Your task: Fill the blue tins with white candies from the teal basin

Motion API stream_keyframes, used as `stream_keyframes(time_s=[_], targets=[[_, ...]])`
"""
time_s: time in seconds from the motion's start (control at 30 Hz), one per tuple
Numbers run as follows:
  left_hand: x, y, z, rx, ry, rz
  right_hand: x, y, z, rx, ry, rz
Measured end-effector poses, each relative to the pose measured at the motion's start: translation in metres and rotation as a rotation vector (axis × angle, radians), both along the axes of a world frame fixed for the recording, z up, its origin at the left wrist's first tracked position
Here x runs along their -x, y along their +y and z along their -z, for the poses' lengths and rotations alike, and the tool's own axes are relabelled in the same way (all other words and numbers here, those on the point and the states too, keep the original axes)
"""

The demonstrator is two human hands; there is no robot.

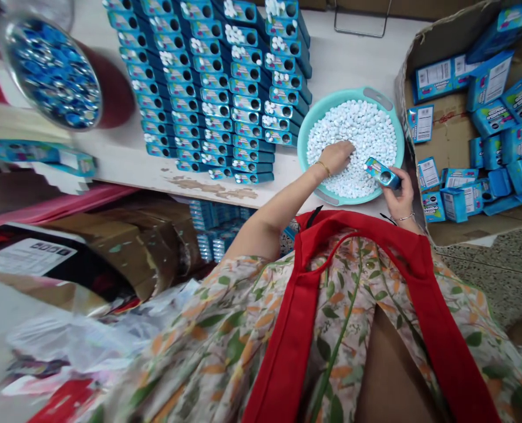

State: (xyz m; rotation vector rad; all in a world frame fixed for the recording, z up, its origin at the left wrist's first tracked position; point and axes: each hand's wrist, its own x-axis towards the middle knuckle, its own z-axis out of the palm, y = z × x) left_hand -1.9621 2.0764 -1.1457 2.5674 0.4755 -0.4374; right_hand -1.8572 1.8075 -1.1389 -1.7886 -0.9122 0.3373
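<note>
A turquoise basin [303, 138] full of small white candies [353, 120] stands on the table in front of me. My left hand [336, 157] dips into the candies with its fingers drawn together, tips partly hidden among them. Over the basin's right side, my right hand [400, 191] grips a small blue candy box [379, 170], tilted, with a dark round hole at the near end. Left of the basin, stacked columns of similar blue boxes [247, 120] have their holed sides facing me. White candies lie on several of them.
At right, a cardboard carton [448, 123] holds scattered blue boxes. A reddish container [111, 88] of shiny blue wrapped pieces [56, 73] stands at far left. Below the worn table edge [208, 188] are more blue boxes, cardboard and plastic bags [93, 341].
</note>
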Motion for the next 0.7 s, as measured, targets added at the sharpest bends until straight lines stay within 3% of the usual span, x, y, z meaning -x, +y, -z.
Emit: stream_keyframes(time_s=[0.13,0.27,0.37,0.5,0.6,0.7], targets=[[0.007,-0.001,0.007,0.148,-0.085,-0.036,0.007,-0.007,0.001,-0.029,0.055,-0.014],[0.031,0.015,-0.006,0.245,-0.232,-0.028,0.012,-0.01,0.009,-0.012,0.111,0.011],[0.048,0.026,-0.034,0.223,-0.337,0.014,0.014,-0.007,0.015,-0.01,0.128,0.056],[0.064,0.032,-0.089,0.122,-0.391,0.086,0.014,0.003,0.018,-0.014,0.122,0.07],[0.067,0.027,-0.127,0.065,-0.346,0.134,0.013,0.012,0.019,0.003,0.099,0.067],[0.063,0.014,-0.152,0.014,-0.243,0.192,0.012,0.019,0.02,0.012,0.065,0.048]])
